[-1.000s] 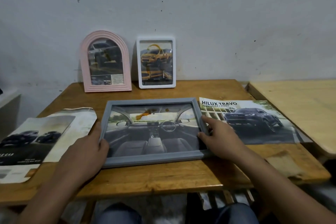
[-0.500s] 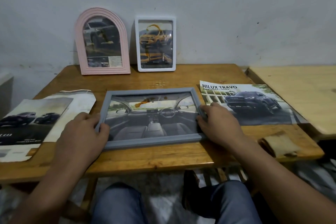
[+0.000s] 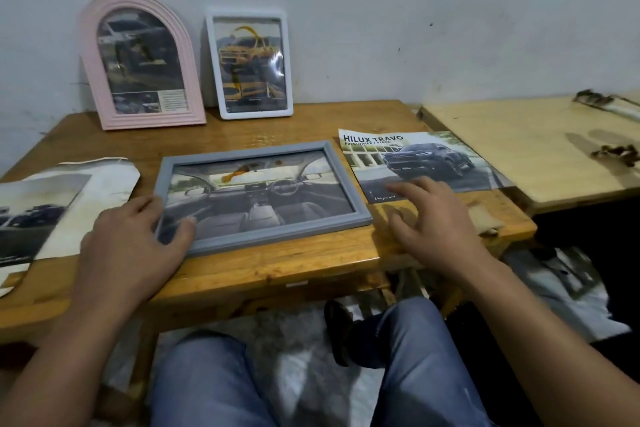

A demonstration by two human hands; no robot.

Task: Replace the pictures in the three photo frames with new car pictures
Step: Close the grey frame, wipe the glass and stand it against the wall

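A grey photo frame (image 3: pixel 263 152) lies flat on the wooden table (image 3: pixel 277 263), showing a car-interior picture. My left hand (image 3: pixel 135 243) holds its left edge, thumb lying on the glass. My right hand (image 3: pixel 436 218) hovers with spread fingers to the right of the frame, over the lower edge of a Hilux Travo car picture (image 3: pixel 426 156). A pink arched frame (image 3: pixel 138 59) and a white frame (image 3: pixel 247 62) lean upright against the wall, each with a car picture inside.
Car pictures on worn paper (image 3: pixel 52 198) lie at the table's left. A lighter wooden table (image 3: pixel 519 146) stands at the right with debris on it. My knees in jeans (image 3: pixel 214 385) are under the table's front edge.
My right hand has let go of the grey frame's right edge and moved right over the Hilux picture. My left hand stays on the frame. The view has dropped lower.
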